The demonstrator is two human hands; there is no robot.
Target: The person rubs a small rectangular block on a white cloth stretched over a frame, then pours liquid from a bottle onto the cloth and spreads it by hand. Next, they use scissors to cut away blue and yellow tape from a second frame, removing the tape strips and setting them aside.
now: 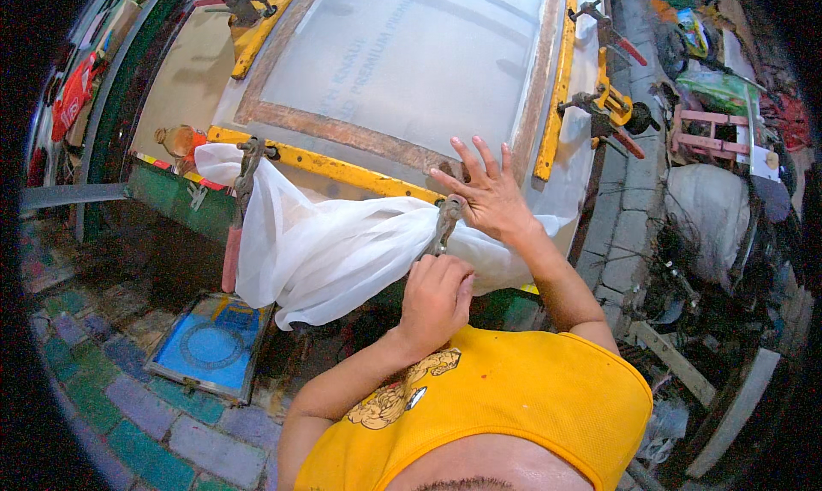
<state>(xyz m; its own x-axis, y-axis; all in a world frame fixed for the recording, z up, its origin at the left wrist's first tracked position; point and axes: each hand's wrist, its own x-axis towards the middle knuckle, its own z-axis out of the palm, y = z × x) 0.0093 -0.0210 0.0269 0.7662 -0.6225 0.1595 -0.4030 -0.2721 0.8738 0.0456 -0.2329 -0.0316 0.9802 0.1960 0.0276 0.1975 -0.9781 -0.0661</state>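
Note:
My left hand is closed at the lower end of a metal clamp on the front yellow bar. My right hand rests with fingers spread on the wooden-framed mesh screen, just behind that clamp, its thumb near the clamp's head. White sheer fabric hangs bunched over the table's front edge, beneath and around my left hand. A second clamp with a red handle grips the bar further left.
More yellow bars with clamps line the screen's sides. An amber bottle stands left. A blue framed screen lies on the paving below. Clutter fills the ground at right, beside a wooden board.

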